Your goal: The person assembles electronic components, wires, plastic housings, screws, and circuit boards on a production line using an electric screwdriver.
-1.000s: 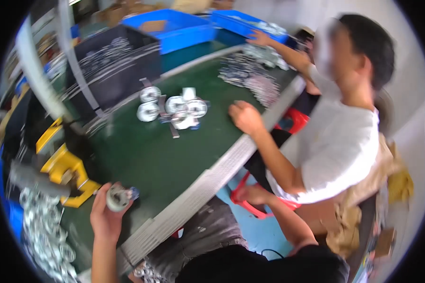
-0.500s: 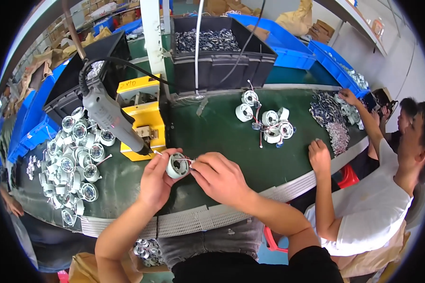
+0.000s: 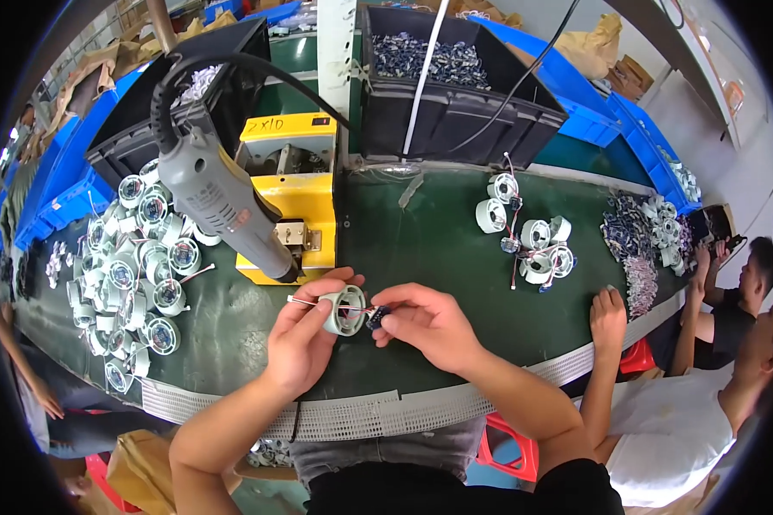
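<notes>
L grip (image 3: 303, 342): was clamped on white ring housing (image 3: 333, 323), held over tabletop (image 3: 438, 249).
R grip (image 3: 434, 330): pinched small dk circuit bd (image 3: 375, 318), just beside housing.
Wires (image 3: 353, 309): ran across housing opening to bd.
Ring pile (image 3: 137, 283): sat L of yellow machine (image 3: 296, 193).

Dk handwritten chars (image 3: 264, 125) on yellow mach. (image 3: 309, 193), illeg. print (image 3: 219, 204) on grey tool (image 3: 236, 225)

left hand (image 3: 299, 348): holding white ring housing (image 3: 346, 319) | right hand (image 3: 435, 330): pinching small dark part (image 3: 375, 318) | grey tool (image 3: 219, 202): leaning by yellow machine (image 3: 307, 199)
</notes>
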`<state>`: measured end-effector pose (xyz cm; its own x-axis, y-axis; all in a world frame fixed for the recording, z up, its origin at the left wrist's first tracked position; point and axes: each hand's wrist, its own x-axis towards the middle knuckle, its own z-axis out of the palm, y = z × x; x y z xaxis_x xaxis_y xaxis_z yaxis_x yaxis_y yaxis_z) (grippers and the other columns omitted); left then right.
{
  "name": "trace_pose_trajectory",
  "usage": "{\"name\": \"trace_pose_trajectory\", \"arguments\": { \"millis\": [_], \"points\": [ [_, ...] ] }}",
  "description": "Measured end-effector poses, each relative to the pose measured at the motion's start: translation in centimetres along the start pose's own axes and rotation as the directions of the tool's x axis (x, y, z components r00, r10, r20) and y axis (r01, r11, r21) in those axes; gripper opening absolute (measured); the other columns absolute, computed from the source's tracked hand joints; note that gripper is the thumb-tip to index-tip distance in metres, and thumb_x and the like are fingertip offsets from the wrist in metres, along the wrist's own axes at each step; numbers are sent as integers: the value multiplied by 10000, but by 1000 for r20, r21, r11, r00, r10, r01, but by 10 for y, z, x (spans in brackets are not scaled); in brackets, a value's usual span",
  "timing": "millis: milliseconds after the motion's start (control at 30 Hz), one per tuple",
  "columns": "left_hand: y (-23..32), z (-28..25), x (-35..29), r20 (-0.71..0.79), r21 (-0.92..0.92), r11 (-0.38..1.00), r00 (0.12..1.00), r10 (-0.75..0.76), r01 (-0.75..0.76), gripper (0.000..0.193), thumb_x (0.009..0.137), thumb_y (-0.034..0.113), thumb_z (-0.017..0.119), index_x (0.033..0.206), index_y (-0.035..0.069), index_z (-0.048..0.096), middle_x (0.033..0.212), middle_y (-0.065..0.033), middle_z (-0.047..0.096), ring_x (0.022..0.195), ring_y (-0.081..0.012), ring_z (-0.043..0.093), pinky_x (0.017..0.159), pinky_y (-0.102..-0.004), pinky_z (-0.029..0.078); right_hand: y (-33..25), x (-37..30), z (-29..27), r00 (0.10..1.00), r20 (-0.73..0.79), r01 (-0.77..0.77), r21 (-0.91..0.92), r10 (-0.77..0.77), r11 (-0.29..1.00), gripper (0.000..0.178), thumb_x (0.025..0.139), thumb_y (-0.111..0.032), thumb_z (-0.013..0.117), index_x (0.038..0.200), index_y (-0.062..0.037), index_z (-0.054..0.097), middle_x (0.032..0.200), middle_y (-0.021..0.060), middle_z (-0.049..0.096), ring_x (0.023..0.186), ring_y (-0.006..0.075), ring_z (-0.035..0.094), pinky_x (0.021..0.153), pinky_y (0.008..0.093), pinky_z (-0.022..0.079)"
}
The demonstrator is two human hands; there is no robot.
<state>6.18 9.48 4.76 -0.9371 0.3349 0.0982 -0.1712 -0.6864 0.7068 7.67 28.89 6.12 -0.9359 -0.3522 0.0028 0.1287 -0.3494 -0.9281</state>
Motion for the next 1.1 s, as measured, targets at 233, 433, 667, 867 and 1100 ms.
{"name": "trace_pose_trajectory", "arguments": {
  "millis": [233, 433, 667, 867, 1100],
  "points": [
    [-5, 4, -5, 82, -13, 994, 991, -104, 105, 275, 958, 85, 409, 1201, 18, 519, 1400, -142, 395, 1331, -277, 342, 1066, -408, 315, 11, 2, 9, 994, -111, -25, -200, 3, 980, 206, 845, 11, 652, 1046, 19, 609, 874, 92, 652, 748, 134, 641, 664, 249, 533],
    [-10, 6, -5, 122, 11, 997, 989, -83, 82, 276, 965, 93, 402, 1211, 19, 504, 1406, -145, 385, 1312, -255, 358, 1078, -385, 288, 17, -2, 14, 949, -114, 188, -546, -295, 817, 187, 786, 18, 714, 958, 16, 642, 918, 84, 643, 790, 123, 627, 688, 226, 511],
    [-9, 11, -9, 190, 66, 996, 980, -64, 52, 491, 974, 144, 432, 1430, 47, 277, 1494, -99, 271, 1251, -168, 393, 1065, -330, 295, 20, 2, 25, 875, -217, 310, -435, -433, 845, 321, 774, 83, 689, 1065, 28, 567, 1057, 104, 564, 1000, 170, 583, 840, 275, 509],
    [15, 11, -14, -85, 535, 810, 970, -229, 238, 481, 890, 23, 593, 1346, 42, 440, 1158, -51, 553, 936, -106, 572, 819, -271, 533, 13, 14, 15, 955, -46, 238, -466, -292, 852, 225, 796, 91, 658, 1008, 34, 609, 1081, 111, 572, 963, 170, 610, 824, 283, 539],
    [57, -31, -19, -122, 434, 834, 939, -322, 342, 324, 870, -42, 566, 1172, 2, 457, 1055, -66, 535, 939, -159, 585, 763, -358, 599, -10, 69, 82, 819, 37, 396, -759, -572, 517, 731, 719, -162, 799, 1299, 7, 387, 1143, 191, 589, 1027, 252, 620, 856, 345, 520]
  ]
}}
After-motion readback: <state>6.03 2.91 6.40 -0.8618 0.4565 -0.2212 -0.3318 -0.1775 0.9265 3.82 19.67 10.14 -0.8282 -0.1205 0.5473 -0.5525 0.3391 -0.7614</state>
